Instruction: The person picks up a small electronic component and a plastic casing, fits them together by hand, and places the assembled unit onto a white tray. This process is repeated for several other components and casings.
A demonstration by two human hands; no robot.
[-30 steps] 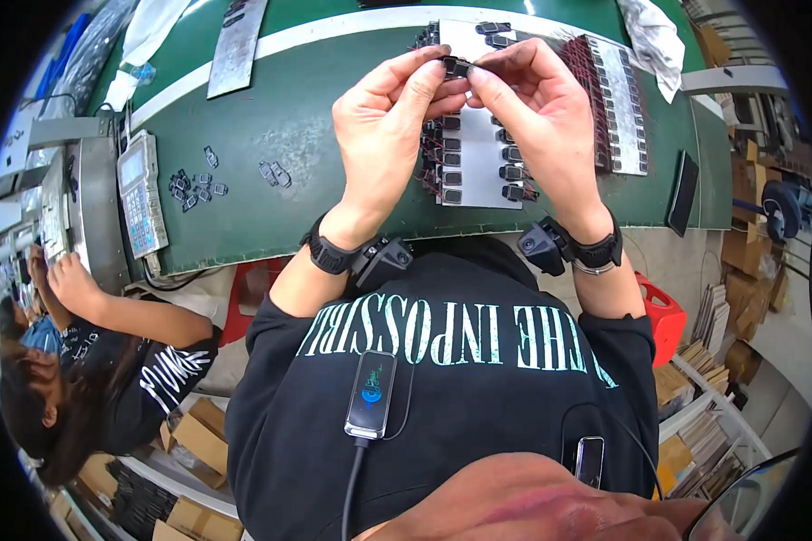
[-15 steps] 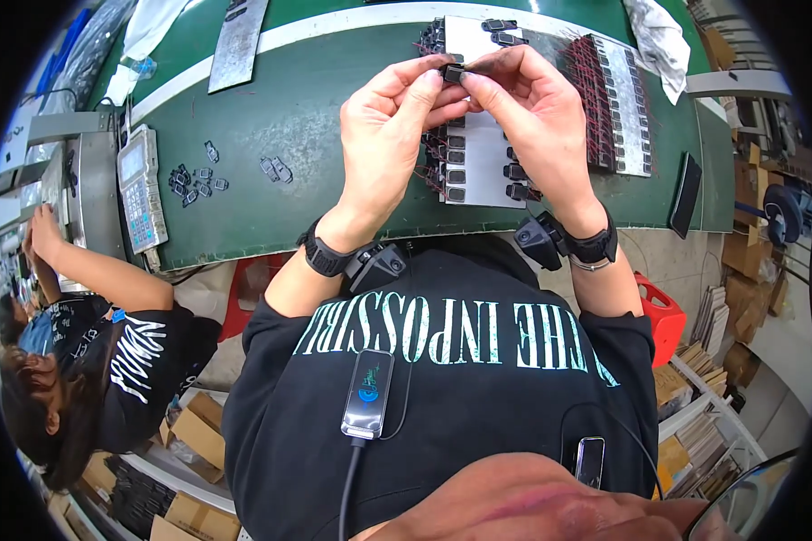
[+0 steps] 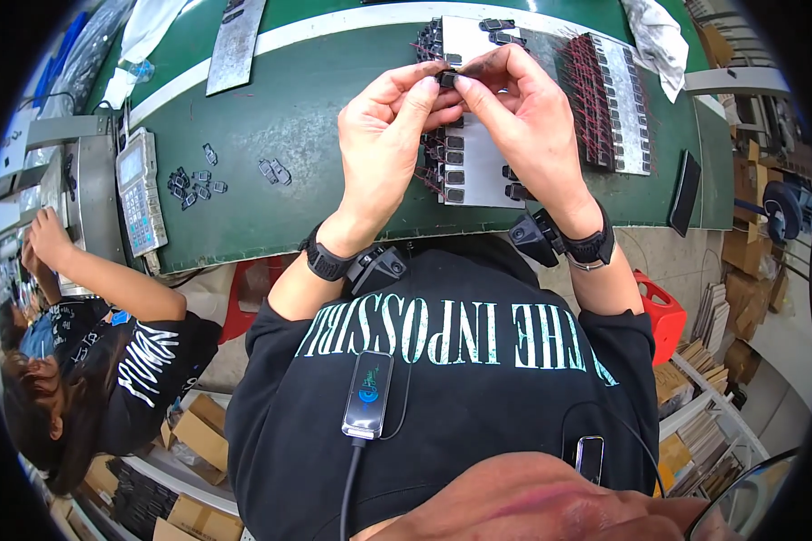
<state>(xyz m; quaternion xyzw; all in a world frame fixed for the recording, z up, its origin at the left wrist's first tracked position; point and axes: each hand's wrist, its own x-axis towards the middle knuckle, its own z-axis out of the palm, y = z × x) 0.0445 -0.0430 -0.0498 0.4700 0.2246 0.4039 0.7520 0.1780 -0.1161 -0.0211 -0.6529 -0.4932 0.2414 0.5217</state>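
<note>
At the upper left of the white panel (image 3: 484, 169), as the head view shows it, a small black part (image 3: 448, 80) sits between the fingertips of 2 bare hands. The left hand (image 3: 379, 149) meets it from the left and the right hand (image 3: 534, 135) from the right, each in a narrow thumb-and-finger pinch, so neither is nearer: both touch it. Its longer side seems to run crosswise from hand to hand, though the fingers cover too much to be sure. How high it is above the panel, I cannot tell. A dark smudge marks the right hand's fingers.

The panel itself looks flat, smooth and matt. Along its left edge lies a column of black parts (image 3: 455, 169), blocky and round-cornered, with thin red wires trailing outward; more parts rest near its right edge, some partly behind the right hand. To the right of the panel is a grey board (image 3: 631, 135) set with a like column, beside a dense, bristly mass of red wires (image 3: 577, 95). Left of the panel, on the smooth green tabletop (image 3: 334, 104), is a small group of dark pieces (image 3: 275, 171), and farther left a larger loose cluster (image 3: 185, 187), then a pale keypad device (image 3: 141, 198). To the panel's far right lie a slim black slab (image 3: 685, 194) and a crumpled white cloth (image 3: 659, 50).
</note>
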